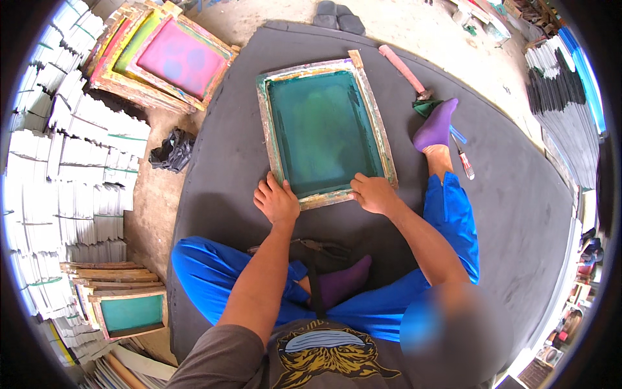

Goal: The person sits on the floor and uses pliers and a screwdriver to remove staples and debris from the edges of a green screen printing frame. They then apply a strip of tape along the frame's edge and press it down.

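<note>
A wooden screen printing frame [267, 129] with teal-green mesh lies on the dark mat in front of me, its wood stained with paint. My left hand [276, 200] is closed on its near left corner, the thumb along the inner edge. On the near right part of the frame, my right hand [374, 192] is closed with its fingertips on the wood. Whether a small thing is pinched in those fingers is hidden. Pliers [327, 247] lie between my legs, partly in shadow. Past the frame's far right corner rests a hammer-like tool with a pinkish handle [402, 70].
My purple-socked foot [437, 126] is right of the frame, beside a slim tool with a red-and-white end [466, 166]. Painted frames [184, 58] are stacked at the far left, near a black plastic bag [172, 150]. Bundled white sheets [91, 155] line the left side.
</note>
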Motion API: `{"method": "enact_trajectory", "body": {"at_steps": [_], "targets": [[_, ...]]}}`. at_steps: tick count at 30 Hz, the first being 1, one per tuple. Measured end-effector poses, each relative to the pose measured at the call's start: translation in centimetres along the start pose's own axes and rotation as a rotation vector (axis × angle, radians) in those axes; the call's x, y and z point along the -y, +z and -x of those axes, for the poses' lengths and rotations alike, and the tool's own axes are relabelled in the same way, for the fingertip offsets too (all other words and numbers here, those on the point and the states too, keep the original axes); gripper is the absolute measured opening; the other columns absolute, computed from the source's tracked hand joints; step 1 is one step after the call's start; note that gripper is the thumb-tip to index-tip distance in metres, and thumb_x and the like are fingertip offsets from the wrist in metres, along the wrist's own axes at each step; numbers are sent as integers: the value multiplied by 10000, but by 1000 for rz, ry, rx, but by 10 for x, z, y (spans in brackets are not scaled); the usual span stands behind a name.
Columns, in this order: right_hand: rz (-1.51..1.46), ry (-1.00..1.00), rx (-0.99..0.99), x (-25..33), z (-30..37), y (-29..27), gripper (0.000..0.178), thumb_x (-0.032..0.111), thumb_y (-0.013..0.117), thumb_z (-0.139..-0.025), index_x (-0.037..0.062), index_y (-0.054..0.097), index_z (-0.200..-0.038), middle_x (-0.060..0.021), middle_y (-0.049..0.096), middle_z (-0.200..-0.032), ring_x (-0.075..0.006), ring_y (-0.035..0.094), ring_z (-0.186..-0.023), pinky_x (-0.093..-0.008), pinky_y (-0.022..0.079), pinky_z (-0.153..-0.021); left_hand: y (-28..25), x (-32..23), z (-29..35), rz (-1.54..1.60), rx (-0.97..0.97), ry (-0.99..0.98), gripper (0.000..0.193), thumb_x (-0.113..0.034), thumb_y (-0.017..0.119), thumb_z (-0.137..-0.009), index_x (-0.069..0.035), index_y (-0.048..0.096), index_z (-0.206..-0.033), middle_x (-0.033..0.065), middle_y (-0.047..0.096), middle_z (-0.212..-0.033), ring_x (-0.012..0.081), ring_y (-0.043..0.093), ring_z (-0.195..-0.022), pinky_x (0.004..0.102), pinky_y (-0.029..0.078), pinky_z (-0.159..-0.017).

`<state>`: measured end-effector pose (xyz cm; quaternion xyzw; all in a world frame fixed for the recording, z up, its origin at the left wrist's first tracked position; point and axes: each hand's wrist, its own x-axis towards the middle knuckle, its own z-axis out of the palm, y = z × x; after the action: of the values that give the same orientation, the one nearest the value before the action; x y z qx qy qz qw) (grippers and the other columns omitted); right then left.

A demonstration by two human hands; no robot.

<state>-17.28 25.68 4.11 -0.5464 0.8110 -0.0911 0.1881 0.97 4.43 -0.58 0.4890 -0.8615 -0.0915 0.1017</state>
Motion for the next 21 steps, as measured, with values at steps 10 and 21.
{"method": "enact_trajectory", "body": {"at_steps": [10,21], "targets": [[-1,109,-116,13,6,5,421,430,749,-919,63,627,-1085,-125,626,-1071,-390,728,-863,-528,567,-720,-27,-28,16,291,113,830,531,-518,725,-914,-128,679,-1272,117,614,-1224,358,542,-1167,498,414,-1007],[-232,143,-245,36,31,22,311,369,757,-932,86,634,-976,-100,691,-959,-361,705,-812,-511,540,-719,-3,-30,26,205,146,835,451,-495,789,-836,-176,732,-1149,30,638,-1065,283,591,-1049,443,439,-927]]}}
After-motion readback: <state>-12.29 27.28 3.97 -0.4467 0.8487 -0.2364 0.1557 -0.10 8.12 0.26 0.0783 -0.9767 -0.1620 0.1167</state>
